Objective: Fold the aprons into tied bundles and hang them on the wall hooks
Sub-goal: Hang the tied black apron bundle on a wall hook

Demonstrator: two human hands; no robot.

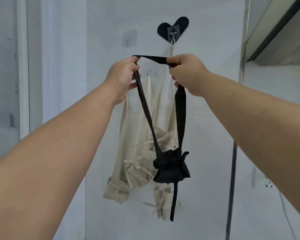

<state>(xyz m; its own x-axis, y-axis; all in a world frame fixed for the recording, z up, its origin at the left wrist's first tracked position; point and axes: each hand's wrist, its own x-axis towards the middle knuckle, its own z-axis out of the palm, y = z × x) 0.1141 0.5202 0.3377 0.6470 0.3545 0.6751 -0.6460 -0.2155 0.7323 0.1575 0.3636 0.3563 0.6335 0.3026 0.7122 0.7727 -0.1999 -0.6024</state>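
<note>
While left hand (123, 76), right hand (184, 71) pinch black strap (155, 59) with curled fingers (176, 83): loop may miss clear hook (129, 40), black apron bundle (171, 168) falls.

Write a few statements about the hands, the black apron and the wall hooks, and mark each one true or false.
1. The left hand and the right hand both grip the black strap. True.
2. The black bundle hangs on a hook. False: it dangles from the strap held in the hands.
3. The heart hook carries a cream strap. True.
4. The clear hook at upper left carries an apron. False: nothing hangs on it.
</note>
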